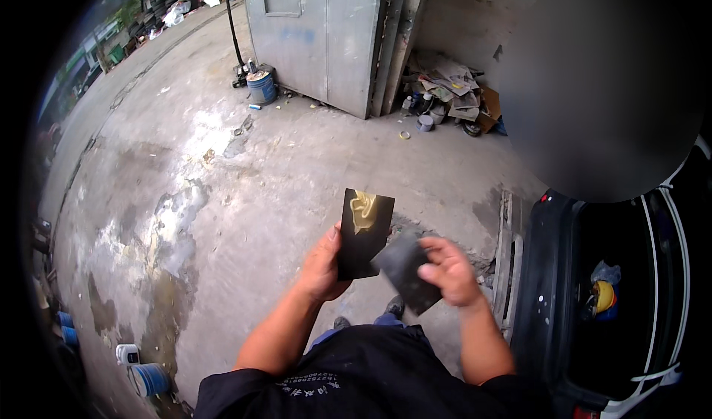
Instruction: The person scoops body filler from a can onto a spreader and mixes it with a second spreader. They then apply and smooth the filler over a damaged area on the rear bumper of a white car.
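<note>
My left hand [325, 262] grips the left edge of a black rectangular putty board [359, 252], its thumb lying along the side. A smear of yellowish paste [363, 210] covers the board's upper part. Just to the right, my right hand [450, 272] is closed on a dark grey flat spreader [409, 274], pinched between thumb and fingers. The spreader is tilted and smeared by motion. Its left corner comes close to the board's lower right edge; whether they touch, I cannot tell.
A black vehicle with an open rear [552, 271] stands at the right. Metal doors [315, 41] are ahead, with a blue bucket [261, 87] and a floor jack [239, 74] beside them. Papers and cans [452, 96] are piled near the wall. Another blue bucket [150, 380] lies at lower left.
</note>
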`<state>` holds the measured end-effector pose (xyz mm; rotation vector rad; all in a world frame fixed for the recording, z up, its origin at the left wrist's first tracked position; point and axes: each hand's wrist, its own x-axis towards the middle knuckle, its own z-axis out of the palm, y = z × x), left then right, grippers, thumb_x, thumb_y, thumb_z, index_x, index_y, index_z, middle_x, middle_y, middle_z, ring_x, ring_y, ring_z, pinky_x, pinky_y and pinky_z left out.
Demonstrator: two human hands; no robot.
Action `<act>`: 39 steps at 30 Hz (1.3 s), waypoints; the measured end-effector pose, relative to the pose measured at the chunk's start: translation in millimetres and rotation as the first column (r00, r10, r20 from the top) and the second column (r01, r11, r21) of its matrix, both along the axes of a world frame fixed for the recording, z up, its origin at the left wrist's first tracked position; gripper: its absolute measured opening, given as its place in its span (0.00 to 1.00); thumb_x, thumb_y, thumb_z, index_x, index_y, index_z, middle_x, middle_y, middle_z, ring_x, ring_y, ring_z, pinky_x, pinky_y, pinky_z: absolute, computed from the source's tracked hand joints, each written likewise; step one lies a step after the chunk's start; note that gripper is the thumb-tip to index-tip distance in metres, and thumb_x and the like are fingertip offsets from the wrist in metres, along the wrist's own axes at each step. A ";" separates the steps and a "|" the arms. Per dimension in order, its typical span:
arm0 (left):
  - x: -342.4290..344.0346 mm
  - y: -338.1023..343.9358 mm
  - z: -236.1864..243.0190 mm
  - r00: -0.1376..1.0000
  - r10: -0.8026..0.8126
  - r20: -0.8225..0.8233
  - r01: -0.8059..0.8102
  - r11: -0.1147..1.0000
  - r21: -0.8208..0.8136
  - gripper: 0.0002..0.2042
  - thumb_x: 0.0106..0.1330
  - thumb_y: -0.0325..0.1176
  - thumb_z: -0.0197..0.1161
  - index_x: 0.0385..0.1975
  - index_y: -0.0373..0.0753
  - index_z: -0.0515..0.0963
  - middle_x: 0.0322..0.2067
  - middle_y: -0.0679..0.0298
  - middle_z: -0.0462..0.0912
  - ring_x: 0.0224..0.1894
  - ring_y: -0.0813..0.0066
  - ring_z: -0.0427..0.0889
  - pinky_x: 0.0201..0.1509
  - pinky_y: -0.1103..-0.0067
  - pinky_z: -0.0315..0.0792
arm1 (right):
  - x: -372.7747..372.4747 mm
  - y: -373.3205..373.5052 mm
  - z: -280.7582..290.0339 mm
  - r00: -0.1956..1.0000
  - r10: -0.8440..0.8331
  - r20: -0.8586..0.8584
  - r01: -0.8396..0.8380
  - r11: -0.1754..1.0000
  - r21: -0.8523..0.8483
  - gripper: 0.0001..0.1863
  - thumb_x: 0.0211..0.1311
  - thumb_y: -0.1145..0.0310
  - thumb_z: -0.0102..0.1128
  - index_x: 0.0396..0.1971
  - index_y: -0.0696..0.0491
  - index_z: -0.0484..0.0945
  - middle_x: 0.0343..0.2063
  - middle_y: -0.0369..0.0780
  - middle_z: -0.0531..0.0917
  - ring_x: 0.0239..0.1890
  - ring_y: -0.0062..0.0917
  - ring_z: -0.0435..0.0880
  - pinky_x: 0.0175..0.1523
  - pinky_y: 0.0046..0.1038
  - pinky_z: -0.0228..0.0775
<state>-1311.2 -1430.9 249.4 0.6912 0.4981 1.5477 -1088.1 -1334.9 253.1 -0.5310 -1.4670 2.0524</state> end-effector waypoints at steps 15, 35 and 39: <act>-15.7 -11.4 -7.7 0.889 -0.375 0.262 0.402 0.914 -0.055 0.34 0.65 0.52 0.57 0.63 0.35 0.59 0.54 0.49 0.71 0.50 0.47 0.78 0.43 0.58 0.79 | -15.7 18.9 59.1 0.970 0.242 -0.023 -0.165 0.725 0.669 0.21 0.50 0.83 0.55 0.47 0.54 0.77 0.52 0.46 0.74 0.57 0.34 0.72 0.59 0.33 0.65; 21.3 13.2 -31.2 0.810 0.397 -0.433 -0.406 0.911 0.074 0.26 0.75 0.46 0.40 0.66 0.36 0.58 0.57 0.61 0.70 0.54 0.75 0.72 0.56 0.74 0.71 | -67.5 -8.2 32.1 0.916 -0.393 0.077 0.071 0.349 0.935 0.22 0.48 0.81 0.57 0.48 0.55 0.79 0.47 0.44 0.79 0.48 0.39 0.76 0.55 0.35 0.68; 3.1 12.7 -11.0 0.995 0.075 -0.059 -0.080 0.992 -0.093 0.28 0.71 0.50 0.47 0.63 0.35 0.62 0.54 0.56 0.73 0.52 0.68 0.75 0.51 0.69 0.75 | -36.3 -2.9 33.5 0.911 -0.413 -0.011 0.099 0.194 0.976 0.27 0.42 0.85 0.54 0.47 0.55 0.79 0.47 0.42 0.79 0.47 0.39 0.76 0.53 0.36 0.69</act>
